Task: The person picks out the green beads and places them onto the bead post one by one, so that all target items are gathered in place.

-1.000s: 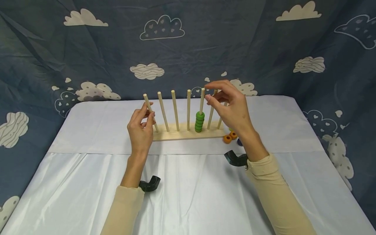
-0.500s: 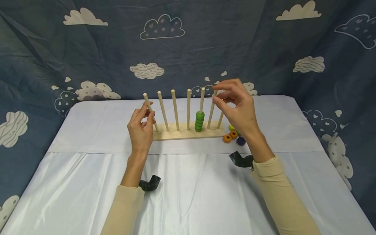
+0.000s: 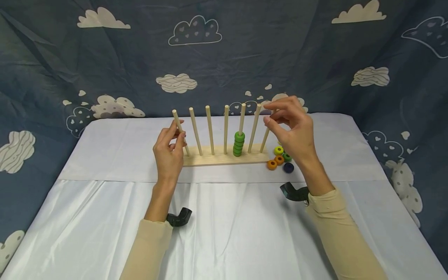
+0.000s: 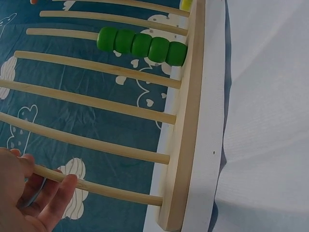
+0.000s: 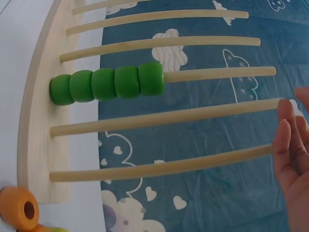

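A wooden rack with a flat base (image 3: 217, 160) and several upright pegs stands on the white cloth. Five-ish is not stated here; several green beads (image 3: 238, 144) are stacked on one peg right of the middle. My left hand (image 3: 168, 155) pinches the leftmost peg (image 4: 116, 192) between thumb and fingers, about halfway up. My right hand (image 3: 294, 126) is raised at the top of the rightmost peg (image 5: 169, 166), thumb and forefinger apart, with nothing held between them. In the right wrist view its fingertips overlap that peg's upper end.
Loose beads lie on the cloth by the rack's right end: a yellow one (image 3: 278, 150), two orange ones (image 3: 272, 165), a green one (image 3: 287, 157) and a dark blue one (image 3: 288, 167). A dark cloud-patterned curtain (image 3: 224, 58) hangs behind the table.
My right hand has moved rightward from beside the green-beaded peg, past the neighbouring peg, to the rightmost one, uncovering the loose beads. My left hand has kept its pinch on the leftmost peg.
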The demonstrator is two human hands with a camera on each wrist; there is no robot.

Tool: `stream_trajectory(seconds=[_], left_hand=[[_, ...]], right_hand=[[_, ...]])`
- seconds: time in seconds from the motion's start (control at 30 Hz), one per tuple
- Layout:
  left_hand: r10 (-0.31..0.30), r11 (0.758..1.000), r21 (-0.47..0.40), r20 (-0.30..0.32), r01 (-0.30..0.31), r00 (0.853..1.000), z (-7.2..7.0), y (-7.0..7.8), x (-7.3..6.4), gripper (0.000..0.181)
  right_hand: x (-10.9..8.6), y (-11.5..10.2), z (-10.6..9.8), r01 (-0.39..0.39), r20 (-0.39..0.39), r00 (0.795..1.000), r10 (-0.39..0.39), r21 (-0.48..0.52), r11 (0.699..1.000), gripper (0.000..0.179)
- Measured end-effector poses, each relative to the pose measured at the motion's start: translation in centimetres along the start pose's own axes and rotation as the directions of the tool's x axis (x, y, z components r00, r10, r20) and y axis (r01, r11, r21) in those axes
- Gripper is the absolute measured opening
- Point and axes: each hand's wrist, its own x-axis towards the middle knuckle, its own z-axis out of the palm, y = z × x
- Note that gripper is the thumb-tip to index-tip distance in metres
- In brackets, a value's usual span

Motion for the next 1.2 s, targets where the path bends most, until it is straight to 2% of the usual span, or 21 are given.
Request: stream_trajectory(seconds=[0.23, 0.47, 0.8, 1.03, 1.2], left_hand=[[0.006, 1.0, 0.029, 0.012, -0.006, 1.0, -0.1, 0.1, 0.0, 0.041], [-0.005, 1.0, 0.019, 0.004, 0.005, 1.0, -0.1, 0.2, 0.0, 0.044], [-0.023, 1.0, -0.002, -0.006, 0.023, 1.0, 0.0, 0.1, 0.0, 0.042], [-0.021, 1.0, 0.002, -0.006, 0.021, 1.0, 0.0, 0.2, 0.0, 0.042], [-0.031, 1.0, -0.007, -0.007, 0.031, 1.0, 0.1, 0.2, 0.0, 0.042]], right_hand=[[-0.2, 0.4, -0.8, 0.007, -0.035, 0.999, -0.006, 0.032, 0.999, 0.028], [-0.5, 0.8, -1.6, -0.018, -0.038, 0.999, 0.018, 0.004, 1.0, 0.029], [-0.9, 1.4, -2.5, -0.016, -0.028, 0.999, 0.015, -0.011, 1.0, 0.031], [-1.3, 2.0, -3.0, -0.054, -0.019, 0.998, 0.053, -0.061, 0.997, 0.03], [-1.4, 2.6, -3.4, -0.068, -0.018, 0.998, 0.067, -0.058, 0.996, 0.031]])
